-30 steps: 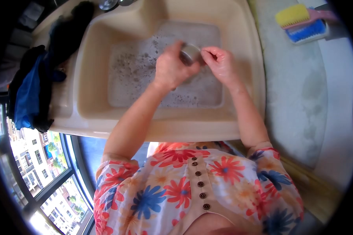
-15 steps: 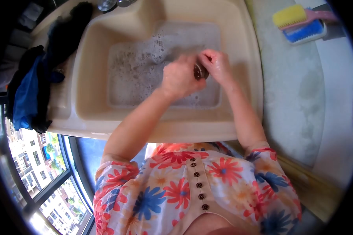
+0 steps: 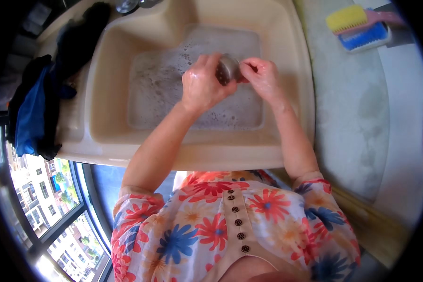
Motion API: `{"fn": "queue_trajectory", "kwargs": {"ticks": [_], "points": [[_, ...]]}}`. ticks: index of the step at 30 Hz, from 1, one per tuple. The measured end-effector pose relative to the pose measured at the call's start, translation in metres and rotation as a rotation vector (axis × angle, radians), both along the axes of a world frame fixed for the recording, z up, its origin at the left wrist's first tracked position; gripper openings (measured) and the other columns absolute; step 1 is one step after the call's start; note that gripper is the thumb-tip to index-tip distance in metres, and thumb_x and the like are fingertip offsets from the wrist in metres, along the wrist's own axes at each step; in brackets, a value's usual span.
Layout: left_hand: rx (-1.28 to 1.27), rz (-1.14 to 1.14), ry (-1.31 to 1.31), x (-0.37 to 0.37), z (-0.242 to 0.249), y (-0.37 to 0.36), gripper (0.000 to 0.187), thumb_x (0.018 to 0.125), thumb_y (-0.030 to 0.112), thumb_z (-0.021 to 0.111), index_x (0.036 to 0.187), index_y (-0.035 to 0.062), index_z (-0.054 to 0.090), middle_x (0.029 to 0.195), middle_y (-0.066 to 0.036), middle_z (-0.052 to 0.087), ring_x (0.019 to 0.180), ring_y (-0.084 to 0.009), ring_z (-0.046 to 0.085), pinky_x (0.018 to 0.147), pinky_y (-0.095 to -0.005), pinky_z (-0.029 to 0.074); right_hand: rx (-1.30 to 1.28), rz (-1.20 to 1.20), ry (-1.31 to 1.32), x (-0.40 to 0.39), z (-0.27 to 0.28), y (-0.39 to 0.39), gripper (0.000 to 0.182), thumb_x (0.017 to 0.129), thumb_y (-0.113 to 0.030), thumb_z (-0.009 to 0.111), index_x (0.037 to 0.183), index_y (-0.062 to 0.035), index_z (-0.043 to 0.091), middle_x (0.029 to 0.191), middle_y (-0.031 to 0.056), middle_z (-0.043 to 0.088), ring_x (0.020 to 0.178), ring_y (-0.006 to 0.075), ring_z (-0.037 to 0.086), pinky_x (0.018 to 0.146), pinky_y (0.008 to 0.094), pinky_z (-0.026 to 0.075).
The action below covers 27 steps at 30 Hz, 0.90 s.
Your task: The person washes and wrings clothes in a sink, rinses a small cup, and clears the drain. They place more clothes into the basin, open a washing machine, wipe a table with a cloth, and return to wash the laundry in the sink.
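A round grey metal sink strainer, dotted with small holes, is held up above the cloudy, soapy water. My left hand wraps round its left side, fingers behind it and thumb below. At its right edge my right hand is closed in a pinch; what exactly lies between those fingertips is hidden. Both hands look wet. Around them is the beige sink basin.
Dark clothes and a blue garment lie over the sink's left ledge. On the right counter are a yellow-bristled pink brush and a blue-bristled brush. A metal fitting shows at the top. Windows stand at lower left.
Both hands have shifted slightly, the left one up and leftward. The strainer has turned and now shows its shiny rounded side. The foam on the water has thinned and spread.
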<state>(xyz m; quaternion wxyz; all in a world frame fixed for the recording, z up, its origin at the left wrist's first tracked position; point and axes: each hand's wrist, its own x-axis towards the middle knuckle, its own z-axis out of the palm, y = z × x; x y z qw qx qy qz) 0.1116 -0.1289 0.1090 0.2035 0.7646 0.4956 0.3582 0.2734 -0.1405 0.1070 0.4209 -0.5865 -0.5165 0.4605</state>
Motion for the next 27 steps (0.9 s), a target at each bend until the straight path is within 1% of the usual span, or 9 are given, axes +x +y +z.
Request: {"fn": "queue_trajectory", "kwargs": {"ticks": [1, 5, 7, 11, 14, 17, 20, 23, 27], "points": [[0.013, -0.020, 0.007, 0.000, 0.000, -0.001, 0.051, 0.055, 0.023, 0.067, 0.101, 0.0062, 0.055, 0.083, -0.011, 0.057, 0.072, -0.0285, 0.058, 0.065, -0.0358, 0.049, -0.003, 0.004, -0.023, 0.001, 0.000, 0.000, 0.014, 0.082, -0.009, 0.053, 0.081, 0.0036, 0.059, 0.067, 0.0030, 0.058, 0.061, 0.0101, 0.057, 0.057, 0.0243, 0.048], [0.080, -0.033, -0.016, 0.000, 0.001, 0.001, 0.049, 0.055, 0.021, 0.068, 0.100, 0.0065, 0.055, 0.082, -0.011, 0.057, 0.072, -0.0280, 0.058, 0.066, -0.0350, 0.049, 0.002, -0.030, 0.044, 0.001, -0.001, 0.002, 0.015, 0.082, -0.010, 0.053, 0.082, 0.0035, 0.059, 0.067, 0.0024, 0.058, 0.060, 0.0090, 0.056, 0.057, 0.0236, 0.047], [0.011, -0.004, -0.107, -0.001, 0.003, 0.003, 0.050, 0.055, 0.022, 0.068, 0.101, 0.0065, 0.056, 0.083, -0.010, 0.058, 0.071, -0.0269, 0.059, 0.066, -0.0339, 0.049, 0.039, -0.035, 0.055, 0.000, -0.005, 0.002, 0.015, 0.082, -0.010, 0.054, 0.084, 0.0034, 0.060, 0.068, 0.0024, 0.058, 0.061, 0.0083, 0.056, 0.058, 0.0230, 0.047], [-0.077, 0.052, -0.231, -0.002, -0.001, 0.005, 0.055, 0.055, 0.026, 0.071, 0.104, 0.0058, 0.056, 0.084, -0.010, 0.059, 0.070, -0.0222, 0.059, 0.068, -0.0310, 0.048, 0.161, 0.000, 0.023, 0.002, -0.012, 0.003, 0.015, 0.081, -0.006, 0.054, 0.092, 0.0022, 0.060, 0.074, 0.0029, 0.060, 0.069, 0.0075, 0.056, 0.064, 0.0219, 0.046], [-0.181, 0.031, -0.284, -0.004, 0.001, 0.006, 0.057, 0.060, 0.029, 0.071, 0.107, 0.0005, 0.054, 0.083, -0.009, 0.060, 0.071, -0.0178, 0.059, 0.068, -0.0277, 0.048, 0.185, 0.041, 0.066, 0.002, -0.002, 0.001, 0.019, 0.081, -0.004, 0.054, 0.098, 0.0018, 0.059, 0.083, 0.0040, 0.062, 0.077, 0.0081, 0.056, 0.070, 0.0222, 0.046], [-0.399, 0.004, -0.524, -0.005, -0.004, 0.011, 0.057, 0.066, 0.029, 0.070, 0.108, -0.0053, 0.051, 0.079, -0.008, 0.058, 0.065, -0.0148, 0.057, 0.060, -0.0242, 0.047, 0.199, 0.101, 0.140, 0.001, 0.003, 0.000, 0.023, 0.080, -0.002, 0.053, 0.103, 0.0015, 0.057, 0.091, 0.0050, 0.062, 0.083, 0.0097, 0.056, 0.075, 0.0234, 0.046], [-0.571, -0.035, -0.659, -0.009, -0.009, 0.017, 0.058, 0.070, 0.030, 0.069, 0.109, -0.0075, 0.049, 0.076, -0.007, 0.056, 0.059, -0.0127, 0.054, 0.050, -0.0217, 0.044, 0.180, 0.154, 0.206, 0.000, 0.009, 0.000, 0.026, 0.080, -0.002, 0.054, 0.106, 0.0007, 0.056, 0.095, 0.0055, 0.061, 0.085, 0.0108, 0.056, 0.076, 0.0242, 0.046], [-0.675, -0.088, -0.801, -0.008, -0.007, 0.017, 0.059, 0.070, 0.033, 0.069, 0.110, -0.0060, 0.048, 0.072, -0.006, 0.054, 0.053, -0.0120, 0.052, 0.044, -0.0222, 0.041, 0.153, 0.141, 0.220, 0.001, 0.010, -0.001, 0.026, 0.080, -0.004, 0.055, 0.106, -0.0003, 0.056, 0.094, 0.0051, 0.061, 0.083, 0.0103, 0.056, 0.073, 0.0236, 0.046], [-0.774, -0.109, -0.871, -0.008, -0.008, 0.016, 0.051, 0.075, 0.037, 0.063, 0.104, -0.0033, 0.050, 0.070, -0.006, 0.054, 0.051, -0.0131, 0.053, 0.044, -0.0229, 0.042, 0.124, 0.091, 0.193, 0.002, 0.007, -0.001, 0.022, 0.080, -0.006, 0.057, 0.101, -0.0004, 0.058, 0.089, 0.0036, 0.060, 0.078, 0.0082, 0.055, 0.069, 0.0226, 0.046]]}}
